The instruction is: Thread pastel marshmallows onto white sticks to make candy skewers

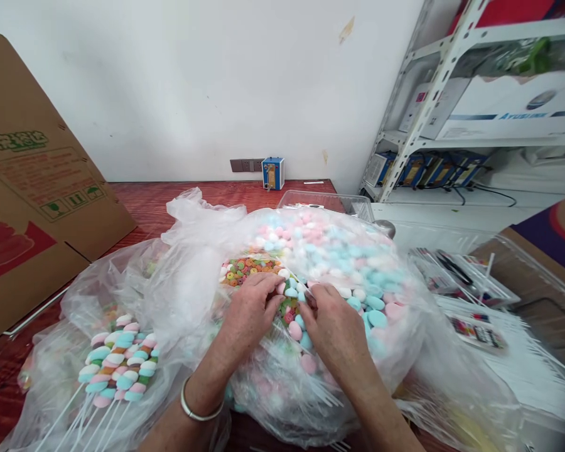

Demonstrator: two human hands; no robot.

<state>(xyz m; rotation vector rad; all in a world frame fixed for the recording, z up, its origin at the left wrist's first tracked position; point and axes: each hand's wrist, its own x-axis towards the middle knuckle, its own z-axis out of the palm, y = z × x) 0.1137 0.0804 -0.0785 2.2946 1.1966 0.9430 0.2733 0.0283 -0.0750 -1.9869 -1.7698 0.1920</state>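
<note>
1. Bare forearms come in from the bottom edge; silver bracelet [184, 402] on left wrist.
2. Left hand [252, 307]: fingers bent, thumb held apart from them, tips by a pale pink marshmallow; cannot tell if it is gripped.
3. Right hand [333, 317]: thumb and fingertips drawn together, pinching what looks like a thin white stick [303, 284].
4. Stick is slanted, between both hands, over the open middle of a big clear plastic bag [419, 326].
5. Bag holds loose pink, blue and white marshmallows [376, 319], right of and beyond the hands.
6. Gummy rings [249, 270], orange, green and red, just beyond left hand; sugary gummies [288, 309] between the hands.
7. Lower left: loaded candy skewers [122, 361] lying in a bunch on plastic, sticks toward camera.
8. Dark red table [145, 194] underneath; cardboard box [37, 182] far left, small blue device [273, 174] by the wall.
9. Right: pile of white sticks [513, 358], metal shelf [433, 94] behind.
</note>
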